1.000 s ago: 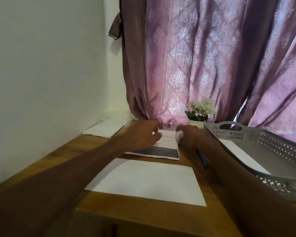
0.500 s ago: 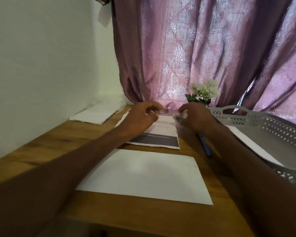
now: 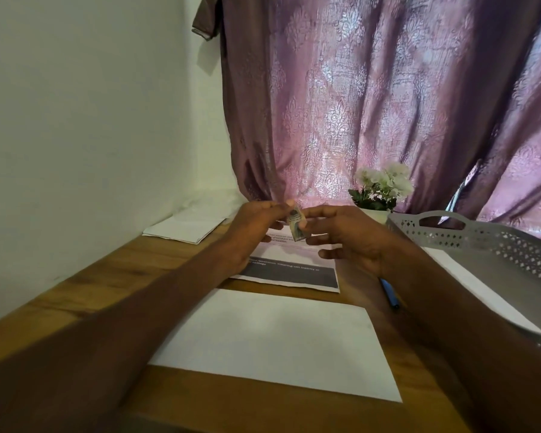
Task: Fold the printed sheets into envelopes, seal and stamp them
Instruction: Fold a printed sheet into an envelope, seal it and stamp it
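Above the far half of the brown wooden desk (image 3: 85, 295), the left hand (image 3: 253, 232) and right hand (image 3: 347, 242) meet fingertip to fingertip, both pinching a small greenish postage stamp (image 3: 296, 227) held in the air over a printed sheet with a dark grey band (image 3: 291, 270). Nearer lies a plain white envelope (image 3: 272, 342); the forearms hide part of its corners and most of a blue pen (image 3: 389, 292). Around them are a grey perforated plastic tray (image 3: 494, 242), a white-flowered potted plant (image 3: 381, 189), folded white papers (image 3: 185, 228) by the wall, and a mauve patterned curtain (image 3: 372, 98).
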The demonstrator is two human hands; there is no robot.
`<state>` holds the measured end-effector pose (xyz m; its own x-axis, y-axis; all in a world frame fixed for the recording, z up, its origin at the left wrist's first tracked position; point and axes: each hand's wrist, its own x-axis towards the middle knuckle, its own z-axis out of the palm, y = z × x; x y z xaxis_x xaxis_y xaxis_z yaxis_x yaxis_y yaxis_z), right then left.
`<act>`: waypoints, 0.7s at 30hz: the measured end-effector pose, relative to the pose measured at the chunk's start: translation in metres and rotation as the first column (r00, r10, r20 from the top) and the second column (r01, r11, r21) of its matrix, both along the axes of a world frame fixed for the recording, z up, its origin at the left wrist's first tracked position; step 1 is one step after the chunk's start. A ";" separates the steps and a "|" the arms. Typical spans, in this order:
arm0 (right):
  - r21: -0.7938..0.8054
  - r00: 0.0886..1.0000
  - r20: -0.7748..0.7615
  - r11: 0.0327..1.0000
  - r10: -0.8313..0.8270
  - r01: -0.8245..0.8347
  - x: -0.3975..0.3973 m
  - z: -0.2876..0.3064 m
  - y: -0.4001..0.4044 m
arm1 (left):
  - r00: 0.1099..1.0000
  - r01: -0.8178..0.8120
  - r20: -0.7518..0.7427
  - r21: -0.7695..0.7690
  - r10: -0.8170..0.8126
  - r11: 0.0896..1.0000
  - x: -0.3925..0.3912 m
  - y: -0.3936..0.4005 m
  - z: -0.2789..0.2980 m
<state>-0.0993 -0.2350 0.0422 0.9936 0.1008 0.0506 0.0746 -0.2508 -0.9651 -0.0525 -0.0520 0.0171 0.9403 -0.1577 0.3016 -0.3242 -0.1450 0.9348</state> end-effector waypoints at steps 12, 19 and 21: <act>-0.038 0.997 -0.049 0.998 -0.057 0.056 0.000 -0.002 0.000 | 0.999 -0.048 0.011 -0.139 0.050 0.989 -0.003 0.003 0.000; -0.029 0.988 -0.099 0.993 -0.118 0.116 -0.002 -0.004 -0.003 | 0.999 -0.048 -0.019 -0.229 0.045 0.972 -0.004 0.006 0.001; -0.056 0.983 -0.079 0.986 -0.164 0.160 -0.002 -0.004 -0.005 | 0.998 -0.055 -0.026 -0.242 0.050 0.969 -0.004 0.008 0.002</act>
